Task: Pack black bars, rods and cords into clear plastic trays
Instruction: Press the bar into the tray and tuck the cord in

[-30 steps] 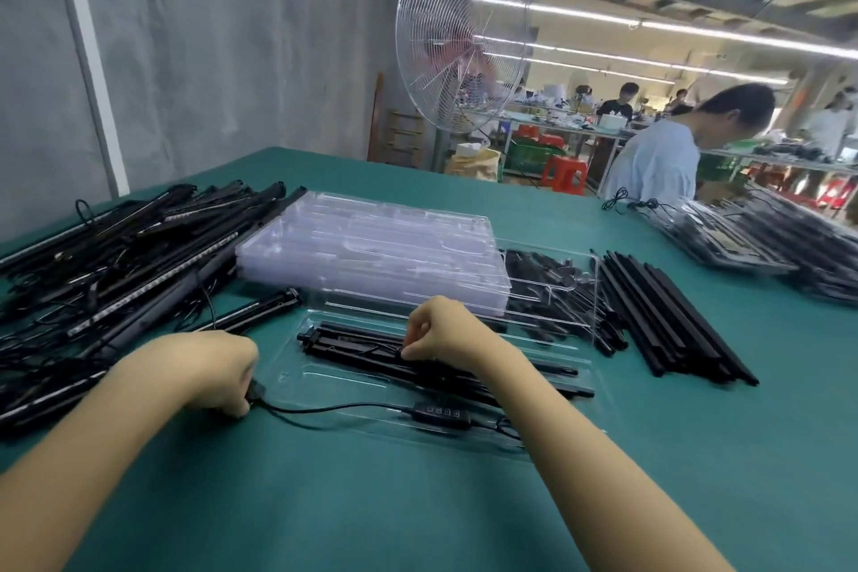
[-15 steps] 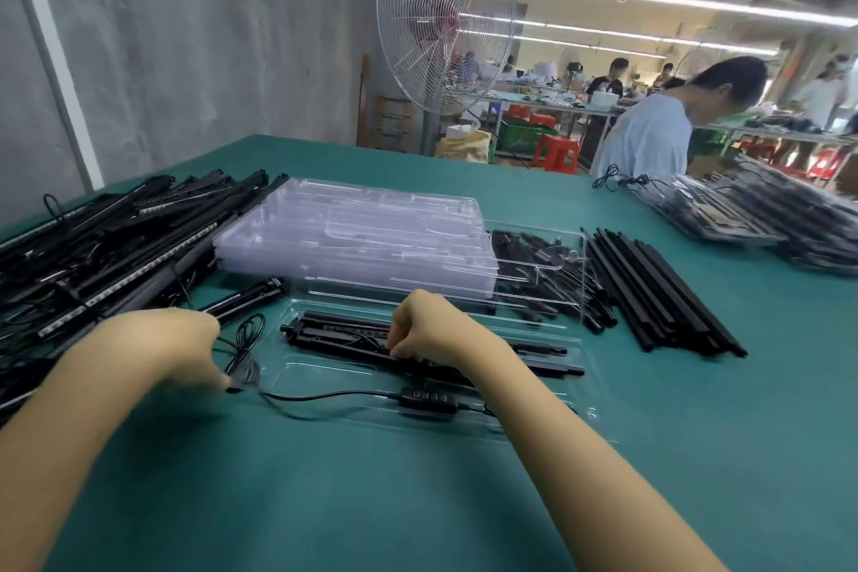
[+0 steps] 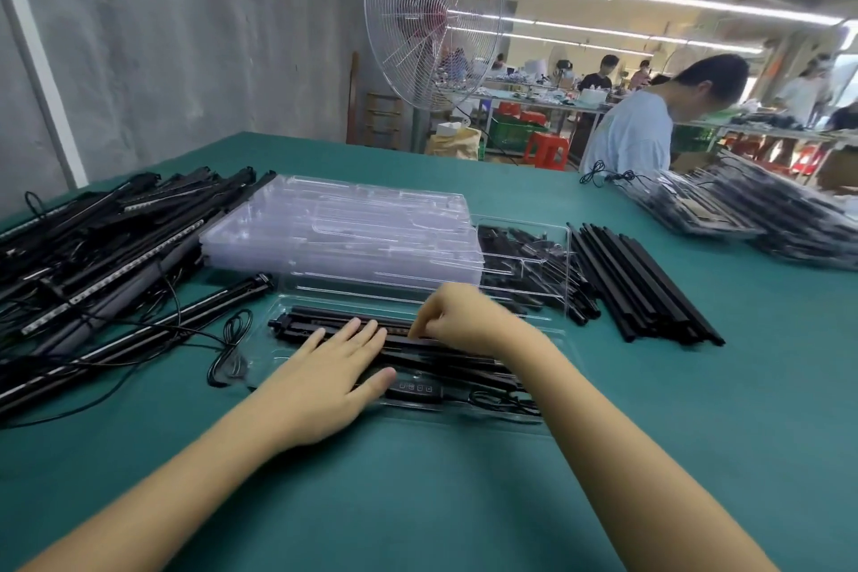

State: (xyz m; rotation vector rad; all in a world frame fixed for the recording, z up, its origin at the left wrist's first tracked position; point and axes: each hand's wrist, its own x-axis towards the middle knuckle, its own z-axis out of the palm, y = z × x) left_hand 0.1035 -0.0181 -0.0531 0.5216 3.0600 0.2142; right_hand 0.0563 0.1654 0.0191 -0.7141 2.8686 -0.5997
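With the left hand [image 3: 325,379]: flat, palm down, fingers straight and close together, laid across the black bars [image 3: 325,324] in the near clear tray [image 3: 555,341], thumb spread out toward the inline controller [image 3: 414,388] and just beside it. With the right hand [image 3: 457,314]: fingers curled, tips down and pinching the upper bar a little to the right of the left fingertips; slightly blurred there.

In the near clear tray, set on the green surface [image 3: 418,502] directly in front: the black bars, lying lengthwise from left to right, one end reaching close to the tray's left wall. In front of them, along the tray's near channel: the controller, with its thin cord running on to the right. At the tray's left end: a loose black cord loop [image 3: 232,348], overlapping the rim.

Behind the tray: a stack of empty clear trays [image 3: 343,237], and to its right an open tray of small black parts [image 3: 524,255]. Further right, on the surface: a neat row of black rods [image 3: 640,283], side by side. To the left: a big tangled pile of bars and cords [image 3: 107,246]. At the far right: stacked filled trays [image 3: 724,214]. Beyond the far edge of the surface: a large standing fan [image 3: 432,14] and a person in a pale shirt [image 3: 631,135], bent forward.
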